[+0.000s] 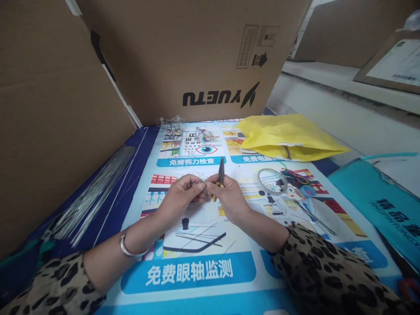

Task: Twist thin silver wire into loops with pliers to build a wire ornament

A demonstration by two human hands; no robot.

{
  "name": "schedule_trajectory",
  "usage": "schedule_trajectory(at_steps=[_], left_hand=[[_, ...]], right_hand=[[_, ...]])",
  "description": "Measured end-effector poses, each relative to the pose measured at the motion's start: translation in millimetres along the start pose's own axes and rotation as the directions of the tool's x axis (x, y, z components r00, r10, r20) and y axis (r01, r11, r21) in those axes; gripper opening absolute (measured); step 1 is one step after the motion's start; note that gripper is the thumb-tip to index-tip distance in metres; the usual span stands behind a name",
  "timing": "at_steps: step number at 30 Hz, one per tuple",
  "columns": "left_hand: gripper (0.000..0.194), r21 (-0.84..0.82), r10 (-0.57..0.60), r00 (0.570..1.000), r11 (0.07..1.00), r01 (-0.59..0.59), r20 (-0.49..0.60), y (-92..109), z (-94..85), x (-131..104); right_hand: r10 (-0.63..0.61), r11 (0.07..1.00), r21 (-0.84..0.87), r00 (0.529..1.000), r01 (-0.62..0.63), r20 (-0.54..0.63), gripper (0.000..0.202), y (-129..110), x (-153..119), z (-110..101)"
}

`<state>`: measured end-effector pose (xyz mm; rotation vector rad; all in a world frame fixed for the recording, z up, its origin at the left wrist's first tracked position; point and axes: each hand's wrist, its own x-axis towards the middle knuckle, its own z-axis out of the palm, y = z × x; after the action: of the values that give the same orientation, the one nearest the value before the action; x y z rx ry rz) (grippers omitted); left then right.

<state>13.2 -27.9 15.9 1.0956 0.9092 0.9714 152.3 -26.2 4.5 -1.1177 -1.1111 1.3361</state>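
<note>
My left hand (183,192) and my right hand (231,199) meet over the middle of the printed sheet (246,236). Thumb and fingertips of my left hand pinch a small piece of thin wire (204,183), its shape mostly hidden by the fingers. The right thumb and index finger press on the same spot. Tucked in my right hand is a pair of pliers (222,169), dark jaws pointing up and away, with a yellow handle showing below. Several loose wires (200,238) lie on the sheet in front of my wrists.
Cardboard walls (183,57) stand behind and to the left. A bundle of straight wires (95,197) lies at left. Twisted wire pieces (175,122) sit at the back. To the right are a yellow bag (288,133), a round tape roll (272,181), coloured wires (297,177) and a teal bag (377,197).
</note>
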Motion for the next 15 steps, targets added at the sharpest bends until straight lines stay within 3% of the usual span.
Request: schedule_trajectory(at_steps=[8,15], left_hand=[[0.02,-0.009,0.014,0.998,1.0,-0.015,-0.054,-2.6,-6.8,0.9],[0.018,-0.046,0.004,1.0,0.999,-0.004,-0.002,-2.9,-5.1,-0.1]], right_hand=[[-0.016,0.994,-0.102,0.993,0.027,0.113,0.017,-5.0,-1.3,-3.3],[-0.02,0.99,-0.134,0.993,0.036,0.118,0.016,-5.5,-2.1,-2.1]])
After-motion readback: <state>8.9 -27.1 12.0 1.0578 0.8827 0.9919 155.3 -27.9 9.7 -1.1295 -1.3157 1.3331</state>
